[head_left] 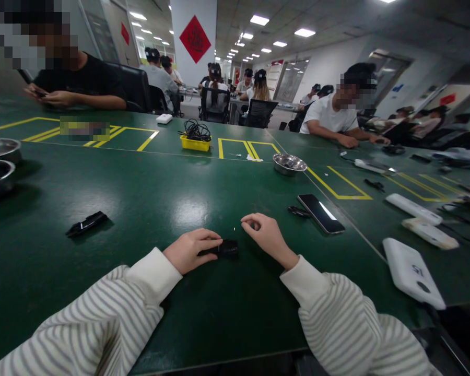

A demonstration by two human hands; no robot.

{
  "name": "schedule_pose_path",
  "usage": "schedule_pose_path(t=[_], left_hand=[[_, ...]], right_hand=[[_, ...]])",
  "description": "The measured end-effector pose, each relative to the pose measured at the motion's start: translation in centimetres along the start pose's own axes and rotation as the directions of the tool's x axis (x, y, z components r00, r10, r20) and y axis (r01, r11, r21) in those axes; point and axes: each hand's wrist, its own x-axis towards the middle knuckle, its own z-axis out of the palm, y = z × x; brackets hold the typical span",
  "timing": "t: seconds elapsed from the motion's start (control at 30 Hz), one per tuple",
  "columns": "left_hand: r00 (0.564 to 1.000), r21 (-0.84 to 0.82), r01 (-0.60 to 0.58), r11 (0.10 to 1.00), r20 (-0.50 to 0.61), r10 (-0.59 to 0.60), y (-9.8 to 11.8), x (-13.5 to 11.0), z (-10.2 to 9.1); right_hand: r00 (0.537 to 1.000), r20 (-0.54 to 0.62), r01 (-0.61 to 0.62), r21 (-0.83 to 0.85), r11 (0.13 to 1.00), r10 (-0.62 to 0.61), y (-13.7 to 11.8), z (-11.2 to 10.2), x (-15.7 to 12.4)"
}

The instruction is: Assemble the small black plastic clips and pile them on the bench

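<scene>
My left hand point(196, 249) has its thumb and fingers around one end of a small, flat black piece point(230, 247), which lies low at the table surface. Its exact kind I cannot make out. To the right, my right hand point(267, 237) is raised a little, thumb and index finger pinched together. Whatever is between those fingertips, if anything, is too small to tell. A tiny bright speck point(234, 228) shows just left of them. Farther left, apart from both hands, lies a glossy black plastic piece point(87, 224).
Right of my hands are a phone point(321, 213), a small black part point(298, 211) and a white device point(413, 271). A metal bowl point(290, 168) and a yellow box point(196, 143) of black cables stand beyond. Metal bowls point(2, 190) sit far left. People work across the green table point(149, 183).
</scene>
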Motion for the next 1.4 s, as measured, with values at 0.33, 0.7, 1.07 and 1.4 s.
schedule_pose_path(t=[0.33,0.7,1.07,1.4], left_hand=[[1.000,0.056,-0.023,0.998,0.015,0.022,0.0,0.0,-0.1],[0.998,0.094,-0.055,0.994,-0.017,0.056,0.2,0.1,-0.1],[0.998,0.109,-0.044,0.993,-0.033,0.048,0.2,0.0,0.0],[0.998,0.110,-0.046,0.993,-0.031,0.050,0.2,0.2,0.0]], right_hand=[[0.991,0.127,-0.038,-0.087,0.995,0.049,0.6,-0.7,0.4],[0.943,0.333,-0.073,0.180,0.981,0.009,-0.7,-0.6,-0.7],[0.969,0.106,0.189,0.264,0.946,-0.223,-2.8,1.7,-1.8],[0.960,0.141,0.196,0.272,0.942,-0.240,-2.7,1.9,-1.8]])
